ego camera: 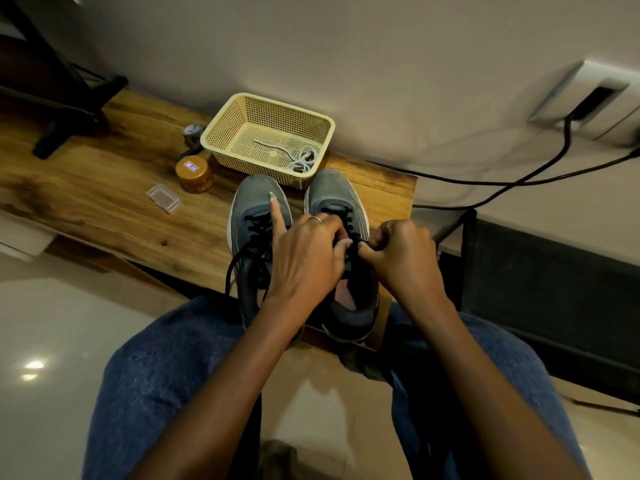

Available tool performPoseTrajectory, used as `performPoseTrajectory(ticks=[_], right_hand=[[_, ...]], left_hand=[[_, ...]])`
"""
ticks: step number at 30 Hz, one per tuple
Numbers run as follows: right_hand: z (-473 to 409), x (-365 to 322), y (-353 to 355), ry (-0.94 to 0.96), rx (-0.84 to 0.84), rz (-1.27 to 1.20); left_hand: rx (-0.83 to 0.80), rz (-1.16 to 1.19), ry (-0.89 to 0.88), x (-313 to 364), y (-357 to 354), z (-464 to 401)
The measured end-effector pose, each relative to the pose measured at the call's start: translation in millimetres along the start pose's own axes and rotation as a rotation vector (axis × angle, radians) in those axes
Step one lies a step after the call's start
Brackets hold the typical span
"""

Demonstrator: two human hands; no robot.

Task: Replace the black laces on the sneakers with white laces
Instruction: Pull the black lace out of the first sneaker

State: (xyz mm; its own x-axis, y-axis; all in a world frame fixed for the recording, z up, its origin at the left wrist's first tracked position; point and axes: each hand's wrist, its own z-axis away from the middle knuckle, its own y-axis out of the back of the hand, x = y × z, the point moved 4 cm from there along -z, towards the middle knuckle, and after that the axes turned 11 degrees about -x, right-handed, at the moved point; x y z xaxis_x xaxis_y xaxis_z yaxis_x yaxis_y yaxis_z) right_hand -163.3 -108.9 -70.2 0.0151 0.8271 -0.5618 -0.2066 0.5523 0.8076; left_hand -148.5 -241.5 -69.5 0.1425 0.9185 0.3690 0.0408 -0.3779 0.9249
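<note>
Sneakers [298, 244] sit side by side at the table [104, 188] edge. Your left hand [308, 252] and right hand [403, 258] pinch the right shoe's black lace [349, 220]; it's soft and limp, so grip near the eyelets. White laces [301, 161] wait in the basket [322, 126].

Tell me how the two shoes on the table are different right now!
The right sneaker has both hands on it: the left hand and right hand pinch its black lace. Nobody grips the left sneaker.

The left sneaker's black lace hangs loose down its side; the right sneaker's lace is mostly hidden under the fingers.

Both are grey, stand side by side on the wooden table, toes toward the basket.
</note>
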Motion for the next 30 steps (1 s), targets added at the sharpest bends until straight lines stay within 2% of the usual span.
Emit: performPoseTrajectory(ticks=[7,12,18,26,30], right_hand=[[0.5,0.2,-2.3,0.005,0.012,0.002],[0.7,-0.3,-1.3,0.011,0.012,0.024],[0.0,1.5,-2.0,-0.004,0.011,-0.015],[-0.8,1.6,-2.4,-0.003,0.007,-0.007],[-0.5,-0.9,-0.7,-0.003,-0.001,0.011]], left_hand=[[0.023,0.025,0.122,-19.9,7.6,4.4],[-0.054,-0.040,0.049,-1.8,0.6,-2.9],[-0.045,-0.034,0.026,-0.5,2.6,-2.7],[0.000,0.053,0.114,-31.4,19.3,0.5],[-0.109,0.063,0.025,-10.2,5.9,-4.1]])
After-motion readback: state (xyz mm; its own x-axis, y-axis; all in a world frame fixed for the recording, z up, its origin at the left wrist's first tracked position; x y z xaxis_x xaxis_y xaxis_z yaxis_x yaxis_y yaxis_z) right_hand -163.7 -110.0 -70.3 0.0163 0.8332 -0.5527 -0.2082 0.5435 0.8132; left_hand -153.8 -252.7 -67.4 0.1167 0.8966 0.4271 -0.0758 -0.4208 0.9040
